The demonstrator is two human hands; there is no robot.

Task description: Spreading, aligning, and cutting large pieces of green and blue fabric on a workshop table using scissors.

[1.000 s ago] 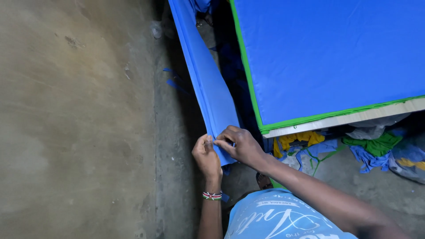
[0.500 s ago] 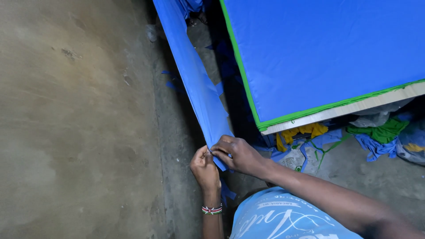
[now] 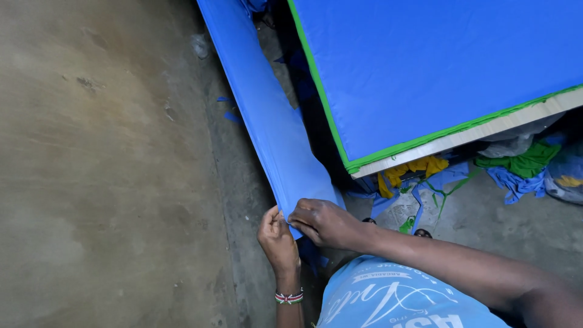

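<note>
A long strip of blue fabric runs from the far top of the scene down toward the near centre, stretched fairly taut and slanting slightly rightward as it comes nearer. It is plain, smooth and bright blue, with soft lengthwise folds. It hangs above the concrete floor, left of the blue-covered tabletop. Its near end is pinched on either edge, where the cloth bunches and wrinkles a little.

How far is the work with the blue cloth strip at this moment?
Done: blue fabric already covers the table. In hand: left hand and right hand pinch the near end of the long strip, stretched along the wall. Left: scraps still lie under the table.
</note>
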